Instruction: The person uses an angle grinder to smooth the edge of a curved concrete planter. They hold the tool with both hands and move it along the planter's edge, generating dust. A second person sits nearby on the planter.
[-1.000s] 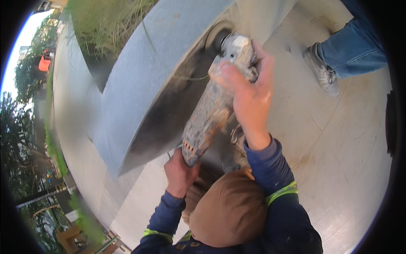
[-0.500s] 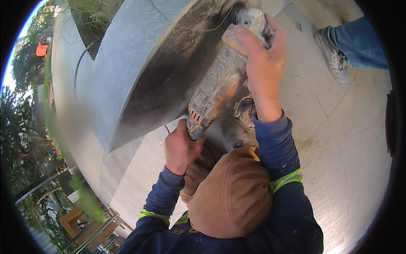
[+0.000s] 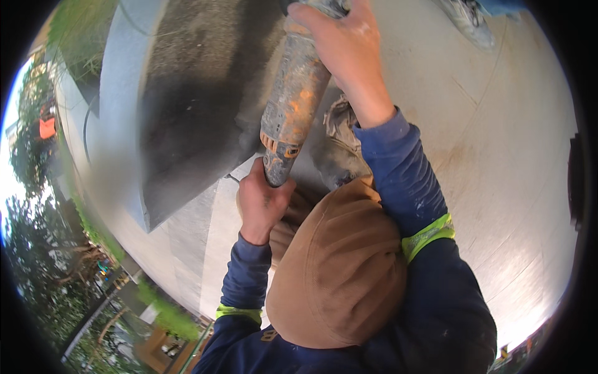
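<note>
A dusty, worn angle grinder [image 3: 293,93] with orange patches lies slantwise in front of me, its head at the top edge of the view. My right hand [image 3: 352,56] is wrapped round the head end. Closed on the narrow rear end is my left hand [image 3: 265,202]. Left of the grinder stands a concrete block [image 3: 193,118], its rough side darkened and its pale smooth edge [image 3: 121,81] beyond. The grinder's disc is out of view, so contact with the block cannot be seen.
A dusty shoe [image 3: 341,140] rests on the paved floor [image 3: 448,143] below the grinder. Brown fabric [image 3: 336,268] bulges between my arms. Another person's shoe [image 3: 470,22] stands at the upper right. Plants [image 3: 81,37] grow beyond the block.
The view has shifted, so the grinder, both hands and the other person's shoe appear higher, and the grinder's head is partly cut off. Both hands keep their hold.
</note>
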{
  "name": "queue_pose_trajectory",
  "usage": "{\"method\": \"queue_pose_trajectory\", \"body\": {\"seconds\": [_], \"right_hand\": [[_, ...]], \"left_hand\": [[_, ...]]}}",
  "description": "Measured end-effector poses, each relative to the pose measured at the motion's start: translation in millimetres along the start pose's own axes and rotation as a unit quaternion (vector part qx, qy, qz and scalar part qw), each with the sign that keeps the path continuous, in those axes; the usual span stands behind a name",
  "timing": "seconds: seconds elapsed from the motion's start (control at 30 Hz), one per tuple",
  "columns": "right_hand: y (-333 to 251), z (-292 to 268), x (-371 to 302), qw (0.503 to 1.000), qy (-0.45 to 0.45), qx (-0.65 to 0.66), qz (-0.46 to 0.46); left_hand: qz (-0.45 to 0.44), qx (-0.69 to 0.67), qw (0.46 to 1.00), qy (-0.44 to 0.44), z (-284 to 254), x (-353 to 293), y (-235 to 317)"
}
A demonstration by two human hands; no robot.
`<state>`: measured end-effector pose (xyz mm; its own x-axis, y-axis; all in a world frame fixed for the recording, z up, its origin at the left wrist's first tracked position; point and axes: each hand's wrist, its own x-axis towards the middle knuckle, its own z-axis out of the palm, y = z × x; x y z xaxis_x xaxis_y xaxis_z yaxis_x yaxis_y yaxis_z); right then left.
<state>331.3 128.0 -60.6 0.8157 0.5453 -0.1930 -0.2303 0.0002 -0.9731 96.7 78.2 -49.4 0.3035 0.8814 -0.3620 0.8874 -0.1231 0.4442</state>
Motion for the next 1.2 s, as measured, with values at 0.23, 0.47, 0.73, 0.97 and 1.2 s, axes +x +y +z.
{"method": "queue_pose_trajectory", "body": {"seconds": [0.23,0.47,0.73,0.97,1.2], "right_hand": [[14.9,-6.6,7.6,0.999,0.019,0.022,-0.030],[17.2,13.5,-0.3,0.994,-0.008,0.005,-0.107],[-4.6,16.9,3.0,0.981,-0.031,0.118,-0.154],[12.3,10.0,1.3,0.992,-0.048,0.108,-0.054],[-23.2,18.7,8.6,0.977,-0.038,0.117,-0.172]], "left_hand": [[0.044,0.019,0.998,0.040,-1.5,-0.4,2.8],[0.043,0.044,0.994,0.091,6.9,-1.0,-19.3],[0.056,0.051,0.986,0.151,-1.8,-2.8,-4.2],[-0.003,0.076,0.994,0.085,9.5,-6.7,-11.6],[0.085,0.035,0.982,0.166,-4.3,4.8,1.3]]}}
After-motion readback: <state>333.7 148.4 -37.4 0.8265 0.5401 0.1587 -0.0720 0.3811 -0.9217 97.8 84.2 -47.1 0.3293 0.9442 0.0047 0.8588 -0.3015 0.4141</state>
